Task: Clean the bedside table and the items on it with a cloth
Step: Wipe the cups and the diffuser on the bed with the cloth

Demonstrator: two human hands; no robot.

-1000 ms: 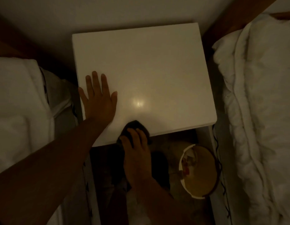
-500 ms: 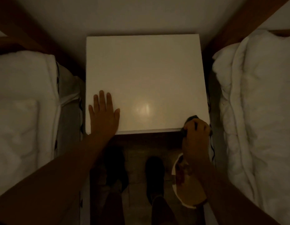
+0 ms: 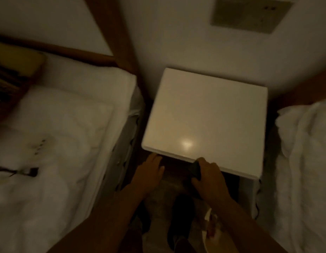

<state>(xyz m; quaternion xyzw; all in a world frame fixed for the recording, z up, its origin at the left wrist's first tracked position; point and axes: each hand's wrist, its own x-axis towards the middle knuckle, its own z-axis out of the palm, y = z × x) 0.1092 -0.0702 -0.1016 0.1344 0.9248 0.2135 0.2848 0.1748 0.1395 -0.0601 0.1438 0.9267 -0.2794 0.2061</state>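
Observation:
The white bedside table (image 3: 204,114) stands against the wall between two beds, its glossy top bare with a light glare near the front. My right hand (image 3: 209,178) grips a dark cloth (image 3: 195,169) pressed at the table's front edge, near its middle. My left hand (image 3: 149,172) hovers just below the front left corner, off the top, fingers loosely spread and holding nothing.
A white bed (image 3: 58,143) lies to the left with a phone and cable (image 3: 27,171) and a patterned pillow (image 3: 14,75). White bedding (image 3: 308,161) lies to the right. A round bin (image 3: 211,229) sits on the floor under my right forearm. My shoes (image 3: 180,216) stand below.
My left hand lifted off the table top and dropped below the front edge. My right hand slid the cloth left from the front right corner along the front edge. The view swung left.

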